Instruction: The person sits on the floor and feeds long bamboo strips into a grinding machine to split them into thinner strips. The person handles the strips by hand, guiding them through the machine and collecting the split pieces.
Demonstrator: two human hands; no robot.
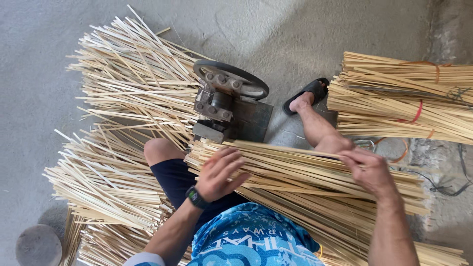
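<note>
- left hand point(220, 173), fingers spread, rests flat on long pale bamboo strips point(305, 180) across the lap.
- right hand point(370, 170) pinches those strips' top edge.
- grey metal wheeled machine point(227, 101) stands just beyond.

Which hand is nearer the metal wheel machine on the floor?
Left. The left hand rests on the lap bundle of strips just below the machine; the right hand is farther off to its right.

A blue patterned shirt point(251, 236) with white lettering, dark navy shorts point(175, 180), a black sandal point(308, 91) — and, just behind the left hand's fingers point(229, 160), a black wristwatch point(197, 198).
</note>
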